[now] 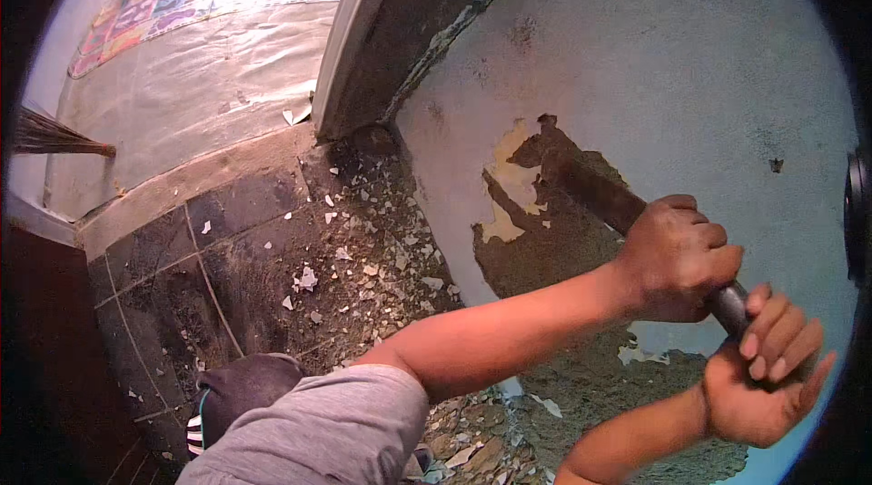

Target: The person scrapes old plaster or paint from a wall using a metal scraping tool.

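My left hand [679,260] is closed around the middle of a long dark chisel-like bar [595,190]. The bar slants up and left, its flattened far end at a bare brown patch [536,258] on the pale blue-grey wall [690,76]. Whether its tip touches the wall, I cannot tell. Lower right, my right hand [767,371] has its fingers curled round the butt end of the same bar, thumb sticking out. Yellowish under-paint [511,181] shows along the patch's ragged upper left edge. A second rough stripped area [599,403] lies below my left forearm.
Paint and plaster chips [363,272] litter the dark floor tiles [163,249] along the wall's foot. A door frame [350,40] stands at upper left, beside a pale sheet [200,113] covering the floor. A broom [64,138] juts in at far left; a round black object [856,217] edges the right.
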`<state>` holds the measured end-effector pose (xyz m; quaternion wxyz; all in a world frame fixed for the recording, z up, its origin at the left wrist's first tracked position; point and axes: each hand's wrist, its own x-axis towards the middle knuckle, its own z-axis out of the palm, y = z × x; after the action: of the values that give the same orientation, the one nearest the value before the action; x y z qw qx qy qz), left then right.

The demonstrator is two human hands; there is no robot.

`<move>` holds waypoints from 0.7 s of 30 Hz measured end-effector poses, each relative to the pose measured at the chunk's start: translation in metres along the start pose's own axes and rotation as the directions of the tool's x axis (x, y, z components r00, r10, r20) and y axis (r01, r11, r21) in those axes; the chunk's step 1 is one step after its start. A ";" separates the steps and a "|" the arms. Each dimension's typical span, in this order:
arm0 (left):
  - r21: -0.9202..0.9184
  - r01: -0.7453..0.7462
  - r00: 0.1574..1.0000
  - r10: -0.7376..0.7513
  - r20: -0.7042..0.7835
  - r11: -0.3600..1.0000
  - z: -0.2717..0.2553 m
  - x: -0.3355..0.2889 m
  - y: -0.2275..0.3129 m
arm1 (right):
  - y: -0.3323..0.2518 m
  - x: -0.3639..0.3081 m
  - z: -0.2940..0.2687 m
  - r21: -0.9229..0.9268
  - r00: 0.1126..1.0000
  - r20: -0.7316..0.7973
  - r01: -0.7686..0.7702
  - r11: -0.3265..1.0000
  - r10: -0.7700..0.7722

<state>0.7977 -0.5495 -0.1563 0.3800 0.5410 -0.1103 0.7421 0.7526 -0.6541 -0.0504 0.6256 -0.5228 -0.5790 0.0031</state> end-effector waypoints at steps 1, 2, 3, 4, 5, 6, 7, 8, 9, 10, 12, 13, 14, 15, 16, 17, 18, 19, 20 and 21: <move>-0.002 0.007 1.000 -0.007 -0.002 1.000 0.002 -0.004 -0.005 | -0.004 0.002 0.001 -0.032 1.000 -0.013 -0.012 0.999 0.011; 0.042 0.004 0.997 0.000 -0.081 0.999 0.005 -0.012 -0.016 | 0.009 0.004 0.002 -0.019 1.000 -0.019 0.003 1.000 -0.004; 0.086 0.004 0.987 0.009 -0.159 0.996 0.006 -0.020 -0.027 | 0.027 0.007 0.002 -0.024 1.000 -0.019 -0.002 1.000 0.002; 0.132 0.036 0.989 -0.017 -0.148 0.991 0.000 -0.032 -0.041 | 0.050 0.008 0.001 -0.044 0.996 -0.057 -0.076 0.996 0.074; 0.139 0.043 0.989 -0.022 -0.145 0.989 -0.003 -0.041 -0.044 | 0.063 0.007 0.003 -0.065 0.985 -0.095 -0.150 0.986 0.144; 0.131 0.018 0.994 -0.003 -0.114 0.991 -0.002 -0.045 -0.044 | 0.062 0.004 0.000 -0.051 0.984 -0.099 -0.150 0.987 0.145; 0.125 -0.006 0.997 0.016 -0.081 0.992 0.001 -0.049 -0.043 | 0.046 -0.008 -0.021 -0.058 0.986 -0.095 -0.146 0.988 0.140; 0.053 -0.042 0.989 0.049 -0.140 0.998 0.004 -0.037 -0.023 | 0.015 -0.025 -0.055 -0.221 0.998 0.034 -0.044 0.974 0.053; 0.043 -0.038 0.988 0.044 -0.145 0.998 0.006 -0.026 -0.002 | -0.007 -0.034 -0.074 -0.361 0.987 0.163 0.064 0.931 -0.004; -0.018 -0.065 0.992 0.062 -0.112 0.998 0.009 -0.018 0.017 | -0.013 -0.039 -0.059 -0.368 0.988 0.155 0.054 0.928 0.004; -0.031 -0.121 0.987 0.117 -0.108 0.992 0.008 -0.022 0.016 | -0.011 -0.049 -0.005 -0.025 0.984 -0.072 0.162 0.986 -0.164; -0.041 -0.122 0.986 0.116 -0.116 0.992 0.008 -0.029 0.008 | -0.006 -0.043 -0.003 -0.037 0.983 -0.069 0.165 0.986 -0.168; 0.003 -0.089 0.991 0.089 -0.095 0.996 0.006 -0.039 -0.004 | 0.010 -0.037 -0.005 -0.007 0.998 -0.010 0.061 0.998 -0.061; 0.046 -0.057 0.995 0.061 -0.076 0.997 0.006 -0.048 -0.012 | 0.022 -0.034 -0.009 0.017 0.998 0.052 -0.044 0.999 0.043; 0.087 -0.016 1.000 0.017 -0.011 0.996 -0.001 -0.054 -0.016 | 0.031 -0.037 -0.012 -0.002 0.995 0.012 -0.099 0.995 0.099; 0.099 -0.010 1.000 0.010 0.001 0.995 -0.002 -0.059 -0.016 | 0.032 -0.042 -0.012 0.014 0.994 0.008 -0.109 0.994 0.109; 0.070 -0.061 0.998 0.063 -0.026 0.996 0.006 -0.058 -0.012 | 0.025 -0.046 -0.014 -0.011 0.997 -0.002 -0.073 0.997 0.073; 0.044 -0.113 0.992 0.115 -0.053 0.993 0.011 -0.059 -0.007 | 0.017 -0.052 -0.016 -0.034 0.999 -0.011 -0.037 0.999 0.037; 0.052 -0.144 0.988 0.146 -0.056 0.988 0.010 -0.053 0.008 | 0.007 -0.063 -0.009 0.000 0.998 -0.046 0.052 0.999 -0.052; 0.051 -0.146 0.987 0.148 -0.057 0.988 0.010 -0.055 0.008 | 0.009 -0.066 -0.013 0.000 0.997 -0.046 0.054 0.999 -0.054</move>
<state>0.8066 -0.5852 -0.1992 0.3146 0.5176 -0.1210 0.7864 0.7453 -0.6991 -0.1011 0.6388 -0.5066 -0.5785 -0.0257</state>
